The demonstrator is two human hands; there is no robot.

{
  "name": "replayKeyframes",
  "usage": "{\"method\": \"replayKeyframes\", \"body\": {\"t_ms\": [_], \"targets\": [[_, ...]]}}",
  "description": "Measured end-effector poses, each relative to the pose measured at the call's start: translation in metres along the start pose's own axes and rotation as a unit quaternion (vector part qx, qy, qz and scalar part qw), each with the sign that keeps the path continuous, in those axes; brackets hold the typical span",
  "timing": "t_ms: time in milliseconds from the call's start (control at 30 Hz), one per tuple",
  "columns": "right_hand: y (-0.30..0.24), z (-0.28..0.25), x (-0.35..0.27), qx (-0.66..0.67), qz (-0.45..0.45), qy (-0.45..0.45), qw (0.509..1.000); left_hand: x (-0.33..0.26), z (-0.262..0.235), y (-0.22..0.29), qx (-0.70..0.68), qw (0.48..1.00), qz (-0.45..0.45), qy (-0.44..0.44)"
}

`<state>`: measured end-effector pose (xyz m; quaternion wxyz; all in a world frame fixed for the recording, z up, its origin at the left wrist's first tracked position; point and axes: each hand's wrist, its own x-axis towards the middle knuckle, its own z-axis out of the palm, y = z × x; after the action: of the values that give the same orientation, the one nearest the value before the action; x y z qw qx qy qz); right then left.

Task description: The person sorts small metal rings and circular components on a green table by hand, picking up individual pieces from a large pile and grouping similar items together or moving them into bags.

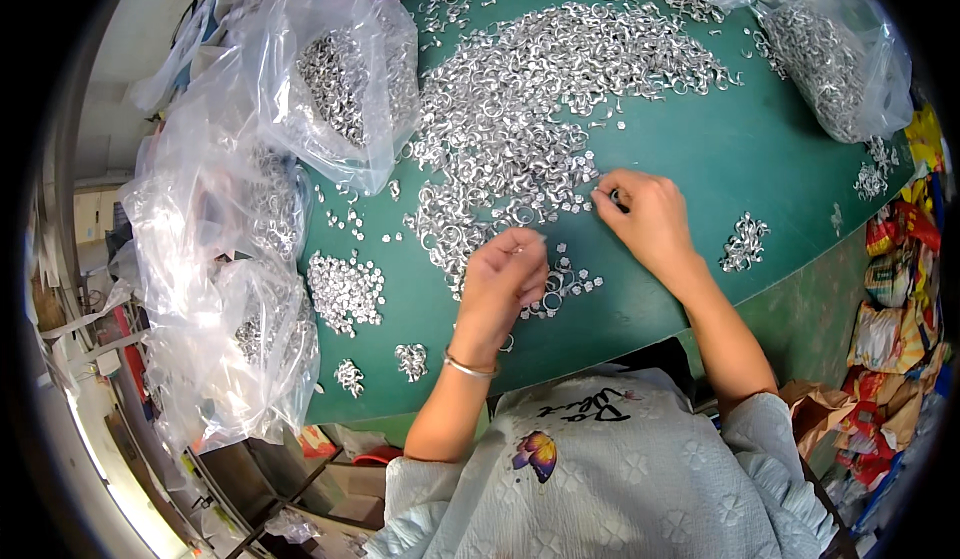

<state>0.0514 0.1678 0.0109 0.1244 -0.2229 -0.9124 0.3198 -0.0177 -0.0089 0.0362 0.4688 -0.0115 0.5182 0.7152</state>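
— Fingers first: what are they doing?
— Left hand (503,277) is pinched nearly closed over small silver pieces at the near edge of the big heap of metal rings (530,99) on the green worktop (760,149). Right hand (648,214) is curled, fingertips nipping one ring (612,197).
— How would they handle?
— Light, stiff, slippery, I judge; easily scattered. Take each by its rim, fingertips only.

You're in a small sorting workshop by the look of it: green table (780,149) buried under a heap of tiny metal rings (520,119), clear bags (340,79) stuffed with more, clutter piled on the floor around you.
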Motion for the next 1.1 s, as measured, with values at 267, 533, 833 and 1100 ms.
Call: {"method": "replayKeyframes", "body": {"t_ms": [267,533,833,1100], "targets": [[0.007,-0.024,0.005,0.787,0.179,-0.184,0.562,0.017,-0.032,-0.006,-0.277,0.950,-0.044,-0.138],[-0.003,-0.024,0.004,0.367,0.166,-0.083,0.912,0.017,-0.006,-0.002,0.022,0.999,0.022,0.035],[0.000,0.010,0.010,-0.035,-0.084,0.037,0.995,0.022,-0.003,-0.005,0.236,0.951,0.176,0.092],[0.012,-0.012,0.008,0.072,0.053,0.021,0.996,0.054,0.011,-0.007,0.643,0.678,0.322,0.153]]}}
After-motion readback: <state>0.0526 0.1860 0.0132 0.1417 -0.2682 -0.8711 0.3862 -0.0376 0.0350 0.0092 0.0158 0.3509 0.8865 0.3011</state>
